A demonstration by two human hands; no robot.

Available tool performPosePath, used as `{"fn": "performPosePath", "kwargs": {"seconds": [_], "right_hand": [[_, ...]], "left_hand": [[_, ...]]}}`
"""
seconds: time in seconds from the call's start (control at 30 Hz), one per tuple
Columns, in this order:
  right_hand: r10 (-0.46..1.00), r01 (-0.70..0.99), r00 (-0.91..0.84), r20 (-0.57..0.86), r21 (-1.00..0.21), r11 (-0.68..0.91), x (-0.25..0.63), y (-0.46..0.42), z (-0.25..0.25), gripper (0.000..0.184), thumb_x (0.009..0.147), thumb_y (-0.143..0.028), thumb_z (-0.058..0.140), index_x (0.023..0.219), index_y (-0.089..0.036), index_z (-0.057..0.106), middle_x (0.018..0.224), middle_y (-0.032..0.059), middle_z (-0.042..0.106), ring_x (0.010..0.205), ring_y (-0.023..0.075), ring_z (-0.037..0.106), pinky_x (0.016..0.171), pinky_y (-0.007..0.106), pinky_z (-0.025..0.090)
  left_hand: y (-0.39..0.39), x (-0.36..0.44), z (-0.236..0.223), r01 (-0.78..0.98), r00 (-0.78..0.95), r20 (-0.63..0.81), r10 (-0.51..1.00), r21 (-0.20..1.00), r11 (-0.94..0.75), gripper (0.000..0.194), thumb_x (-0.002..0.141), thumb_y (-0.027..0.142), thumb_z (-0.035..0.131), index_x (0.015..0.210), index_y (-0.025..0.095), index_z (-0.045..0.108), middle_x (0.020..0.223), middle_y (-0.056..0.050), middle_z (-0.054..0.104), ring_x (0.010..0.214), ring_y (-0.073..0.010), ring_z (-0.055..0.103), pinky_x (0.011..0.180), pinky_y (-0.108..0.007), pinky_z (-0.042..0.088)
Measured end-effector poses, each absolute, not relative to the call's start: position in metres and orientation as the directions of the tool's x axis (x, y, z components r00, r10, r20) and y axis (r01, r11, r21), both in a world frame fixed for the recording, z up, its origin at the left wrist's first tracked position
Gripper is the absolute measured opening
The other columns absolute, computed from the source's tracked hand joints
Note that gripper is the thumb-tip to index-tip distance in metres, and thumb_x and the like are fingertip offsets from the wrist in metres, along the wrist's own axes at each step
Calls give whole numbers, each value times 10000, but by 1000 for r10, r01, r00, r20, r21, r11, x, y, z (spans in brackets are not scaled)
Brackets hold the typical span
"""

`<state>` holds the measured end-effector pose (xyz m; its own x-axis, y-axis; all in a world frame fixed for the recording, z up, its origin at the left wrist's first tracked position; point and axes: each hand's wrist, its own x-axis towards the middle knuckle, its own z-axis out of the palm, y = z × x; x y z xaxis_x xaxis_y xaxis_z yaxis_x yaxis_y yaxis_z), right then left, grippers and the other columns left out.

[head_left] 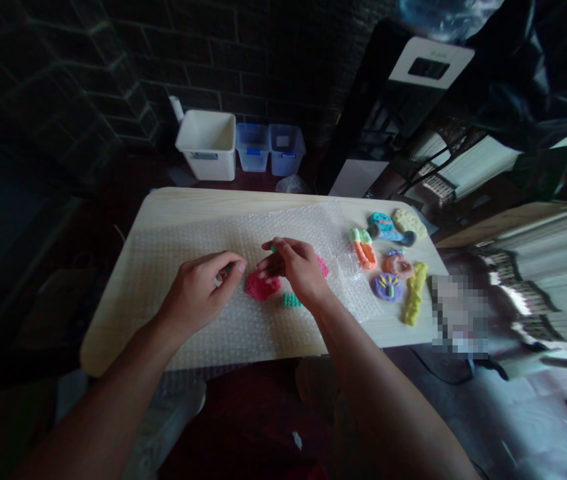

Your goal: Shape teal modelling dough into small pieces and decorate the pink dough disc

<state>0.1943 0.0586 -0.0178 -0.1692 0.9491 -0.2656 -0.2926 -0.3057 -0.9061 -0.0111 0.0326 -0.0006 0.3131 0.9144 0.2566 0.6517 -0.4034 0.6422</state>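
Note:
My left hand hovers over the bubble wrap, fingers curled and thumb near the index fingertip; whatever they may pinch is too small to see. To its right, my right hand has thumb and fingers bent together around a small green bit of modelling clay. Below and between the hands lies a red-pink clay lump. Another pink clay piece shows past my right hand, which covers part of it. A green clay piece with a bumpy grid surface rests beneath my right wrist.
Several clay shapes stand at the table's right: an orange and green piece, a purple disc, a yellow strip, and a blue bar with dark ends. Behind the table are a white bin and blue tubs.

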Motion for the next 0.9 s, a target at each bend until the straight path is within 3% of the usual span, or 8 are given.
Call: {"fn": "performPosePath", "kwargs": {"seconds": [0.1,0.17,0.27,0.43,0.6,0.73,0.83,0.9], "right_hand": [[969,-229,-130,-210,-945,-235,193,56,-16,491,823,-628,837,753,-182,644,536,12,683,416,128,613,393,220,455],[986,-245,-73,-147,-956,-161,192,56,-16,512,694,-565,956,700,-200,597,498,-41,625,388,86,534,380,200,398],[991,-292,-47,-129,-947,-137,192,56,-16,516,600,-463,1026,728,-210,595,532,-71,622,433,77,552,428,192,437],[941,-304,-177,-290,-893,-332,193,57,-15,468,801,-600,870,812,-176,675,697,50,769,535,149,705,535,272,613],[933,-208,-164,-321,-913,-351,194,56,-15,651,897,-790,642,646,-190,620,450,25,621,339,145,568,321,239,405],[979,-247,-108,-174,-949,-196,193,57,-18,462,756,-570,914,737,-163,698,519,-26,636,408,84,529,409,214,404],[980,-340,-117,-161,-921,-191,193,58,-20,384,666,-353,997,879,-174,733,666,-26,717,572,103,655,576,222,536],[971,-393,-132,-197,-889,-234,193,59,-21,338,724,-306,953,942,-195,720,809,5,788,676,133,734,691,265,607]], "left_hand": [[33,-12,-2,654,315,261,913,637,-408,288,1065,417,542,1015,222,748,952,-34,811,832,-207,747,756,-294,530],[33,-12,-2,658,317,261,912,632,-409,296,1064,428,540,1009,224,748,958,-38,813,840,-213,750,756,-299,531],[33,-12,-2,661,317,261,912,629,-409,297,1065,430,542,1002,225,748,943,-36,811,827,-211,748,749,-300,526],[33,-11,-1,661,311,264,913,630,-407,292,1062,420,545,1000,221,750,928,-32,807,818,-205,746,754,-297,526],[33,-11,0,652,312,260,914,641,-405,295,1055,420,552,1009,214,759,923,-29,809,801,-197,743,750,-291,532],[33,-12,0,661,312,256,915,633,-403,290,1056,417,557,1007,214,759,919,-29,808,793,-197,740,741,-292,526],[33,-11,0,657,318,252,914,637,-404,289,1059,417,556,995,217,754,909,-24,804,797,-197,740,742,-292,524],[33,-11,0,654,320,245,915,642,-400,289,1061,418,552,999,219,752,922,-25,807,819,-200,747,753,-291,528]]}}
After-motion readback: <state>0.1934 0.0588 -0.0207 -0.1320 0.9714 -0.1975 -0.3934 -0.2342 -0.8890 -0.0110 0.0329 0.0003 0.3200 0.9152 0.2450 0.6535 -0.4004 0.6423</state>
